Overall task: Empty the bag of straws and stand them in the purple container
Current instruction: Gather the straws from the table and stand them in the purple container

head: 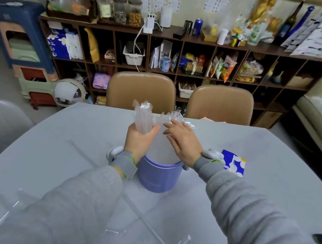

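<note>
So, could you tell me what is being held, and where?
The left hand grips the bundle of clear plastic straws by its lower end; the right hand touches the crumpled clear bag.

Two hands, left hand (140,139) and right hand (182,142), one purple container (158,177), one bundle of straws (144,119), two tan chairs (142,90) (221,102), one counter (272,195), one blue tissue pack (234,162)

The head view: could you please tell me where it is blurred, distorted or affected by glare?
In the head view, wide-angle distortion bows the table edge and the shelf; the straws in the left hand are smeared by motion blur, as is the upper right corner; soft light leaves a pale sheen on the tabletop, with only faint shadows.
</note>
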Demonstrator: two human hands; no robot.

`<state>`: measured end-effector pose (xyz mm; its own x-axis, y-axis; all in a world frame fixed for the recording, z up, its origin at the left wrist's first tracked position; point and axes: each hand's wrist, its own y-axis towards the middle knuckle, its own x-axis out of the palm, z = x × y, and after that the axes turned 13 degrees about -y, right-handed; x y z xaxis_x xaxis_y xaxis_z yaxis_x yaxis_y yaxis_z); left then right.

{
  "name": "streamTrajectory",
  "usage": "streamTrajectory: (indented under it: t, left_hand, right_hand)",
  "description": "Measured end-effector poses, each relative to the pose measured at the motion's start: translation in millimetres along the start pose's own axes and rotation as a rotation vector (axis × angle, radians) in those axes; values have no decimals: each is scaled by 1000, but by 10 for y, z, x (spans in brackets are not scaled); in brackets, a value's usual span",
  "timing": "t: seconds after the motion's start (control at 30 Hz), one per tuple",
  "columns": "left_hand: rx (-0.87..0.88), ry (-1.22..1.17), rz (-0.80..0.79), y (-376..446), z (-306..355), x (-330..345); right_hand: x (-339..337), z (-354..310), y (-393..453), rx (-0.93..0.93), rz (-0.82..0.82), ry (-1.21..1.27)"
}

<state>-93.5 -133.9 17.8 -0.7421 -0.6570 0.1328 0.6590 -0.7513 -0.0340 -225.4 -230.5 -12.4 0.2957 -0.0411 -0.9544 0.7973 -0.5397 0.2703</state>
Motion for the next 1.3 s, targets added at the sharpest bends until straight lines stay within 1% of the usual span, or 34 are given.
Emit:
streamTrajectory:
  t: [0.03, 0.1, 0.17, 0.23, 0.27, 0.33, 0.37, 0.4, 0.47, 0.5, 0.57, 0.6, 0.63, 0.67, 0.73, 0.77, 0.87, 0.9, 0.97, 1.0, 1.03, 1.1, 1.17, 1.2, 1.23, 1.3]
  left_hand:
    - [-9, 51, -5, -31, -59, 9]
    - [-1, 225, -8, -65, -190, 15]
    - [2, 379, -14, -63, -295, 5]
    - [-9, 513, -110, -31, -319, -34]
    - [0, 547, -171, -17, -302, -69]
    - [65, 534, -223, 27, -256, -145]
    - [145, 533, -211, 33, -215, -186]
    - [260, 555, -183, 23, -179, -224]
    - [544, 663, -152, 14, -85, -278]
    - [671, 742, -166, 10, -35, -278]
    - [857, 927, -258, 21, 22, -223]
    - [883, 1024, -338, 17, 13, -185]
    - [862, 1109, -427, 36, -29, -152]
    - [773, 1180, -517, 44, -85, -133]
    - [516, 1252, -651, 41, -207, -147]
    - [454, 1254, -671, 27, -242, -153]
    - [530, 1168, -577, -14, -236, -128]
    - [528, 1180, -563, -26, -225, -109]
    - [426, 1244, -632, -45, -237, -101]
    - [376, 1250, -661, -36, -232, -107]
    - [346, 1226, -661, -46, -216, -138]
    - [362, 1117, -594, -54, -103, -207]
    - [390, 980, -471, -47, -3, -324]
    - [370, 924, -408, -62, 30, -427]
    - [324, 883, -348, -96, 37, -554]
    - [213, 886, -284, -214, 35, -863]
  right_hand:
    - [3, -20, -13, 2, 10, -36]
    - [10, -66, -33, 43, 49, -117]
    - [1, -88, -65, 152, 67, -113]
    - [-3, -83, -84, 241, 39, -30]
    - [-10, -84, -100, 257, 19, 5]
    - [-23, -79, -94, 270, 5, 59]
    - [-46, -87, -88, 285, 26, 99]
    - [-68, -96, -80, 310, 59, 147]
    - [-101, -116, -34, 381, 140, 235]
    - [-109, -128, -17, 418, 167, 269]
    - [-119, -164, 5, 470, 158, 327]
    - [-106, -177, -7, 480, 123, 339]
    - [-86, -179, -18, 479, 79, 337]
    - [-67, -179, -37, 468, 29, 324]
    - [-81, -171, -63, 443, -29, 298]
    - [-104, -169, -69, 435, -31, 283]
    - [-179, -152, -93, 410, 24, 185]
    - [-188, -155, -107, 393, 0, 170]
    - [-182, -179, -165, 357, -147, 161]
    - [-179, -187, -174, 346, -197, 150]
    - [-169, -199, -179, 351, -212, 141]
    - [-241, -229, -175, 365, -141, 121]
    - [-320, -300, -186, 303, 44, 85]
    - [-348, -382, -201, 240, 112, 84]
    - [-373, -488, -217, 175, 143, 108]
    - [-400, -775, -235, 97, 84, 220]
